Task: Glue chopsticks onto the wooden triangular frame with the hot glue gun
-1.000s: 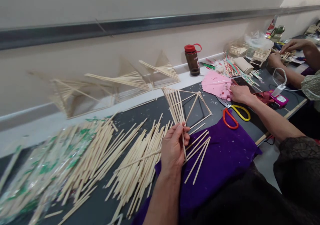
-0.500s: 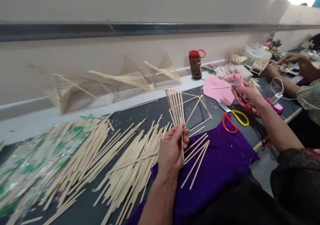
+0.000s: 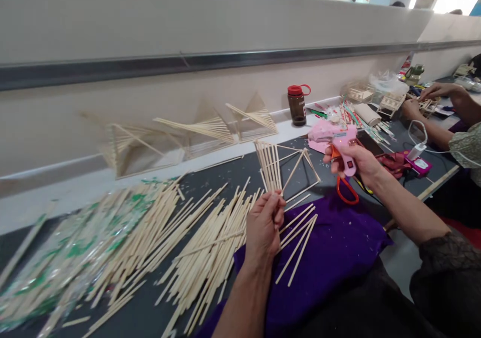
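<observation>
My left hand (image 3: 266, 215) is closed on the near corner of a wooden stick frame (image 3: 269, 163), whose slats fan out away from me. The frame's open triangular part stands to the right on the dark table. In my right hand (image 3: 355, 165) is a pink glue gun (image 3: 332, 135), gripped by its handle, nozzle pointing left above the table. Several loose sticks (image 3: 298, 237) lie on the purple cloth (image 3: 338, 237) beside my left hand. Scissors with a red loop (image 3: 347, 191) are partly hidden beneath my right hand.
Piles of wooden sticks (image 3: 210, 252) and plastic-wrapped sticks (image 3: 75, 242) cover the left. Finished-looking stick frames (image 3: 199, 127) lean along the wall. A brown bottle (image 3: 296, 108) stands at the back. On the right are a purple box with a charger (image 3: 418, 162) and another person's hands (image 3: 424, 100).
My right hand has lifted the pink glue gun off the pink sheet and brought it left and nearer, over the scissors. My left hand keeps its hold on the stick frame.
</observation>
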Demonstrator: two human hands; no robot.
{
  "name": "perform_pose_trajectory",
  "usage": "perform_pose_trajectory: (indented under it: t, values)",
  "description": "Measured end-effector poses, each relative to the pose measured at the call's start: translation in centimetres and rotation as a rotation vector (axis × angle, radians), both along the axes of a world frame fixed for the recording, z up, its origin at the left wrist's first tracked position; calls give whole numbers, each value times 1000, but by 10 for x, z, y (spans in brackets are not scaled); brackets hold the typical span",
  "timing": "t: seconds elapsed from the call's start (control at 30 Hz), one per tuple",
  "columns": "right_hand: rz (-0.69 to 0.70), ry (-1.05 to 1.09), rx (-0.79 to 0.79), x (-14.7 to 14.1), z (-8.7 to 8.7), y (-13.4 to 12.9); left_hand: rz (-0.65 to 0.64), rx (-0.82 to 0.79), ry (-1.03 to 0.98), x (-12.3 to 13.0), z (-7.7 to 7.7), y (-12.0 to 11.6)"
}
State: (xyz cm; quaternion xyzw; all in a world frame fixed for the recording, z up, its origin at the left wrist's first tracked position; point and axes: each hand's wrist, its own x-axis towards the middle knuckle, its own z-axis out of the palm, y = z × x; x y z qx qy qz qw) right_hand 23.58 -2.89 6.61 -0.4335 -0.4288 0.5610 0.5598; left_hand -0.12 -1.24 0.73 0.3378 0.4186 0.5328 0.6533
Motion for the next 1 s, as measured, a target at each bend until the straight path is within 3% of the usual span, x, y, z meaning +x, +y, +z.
perform_pose_trajectory:
  t: [0.07, 0.17, 0.33, 0.5, 0.83, 0.9, 1.0]
  values:
    - [37, -85, 29, -16, 0, 0, 98, 64, 35, -1, 9, -2]
    - [77, -269, 71, -38, -2, -3, 211, 283, 155, -3, 29, -6]
    - [139, -574, 200, -53, -5, -12, 200, 601, 355, -3, 55, -4]
    - [96, -752, 340, -51, -6, -20, 147, 791, 512, 1, 61, 0]
    - [113, -969, 477, -31, -3, -35, 95, 798, 610, 2, 65, 2]
    - [132, -998, 501, -28, -6, -36, 113, 756, 605, 3, 63, 2]
    - [157, -1061, 499, -23, -11, -37, 14, 657, 579, 4, 62, 2]
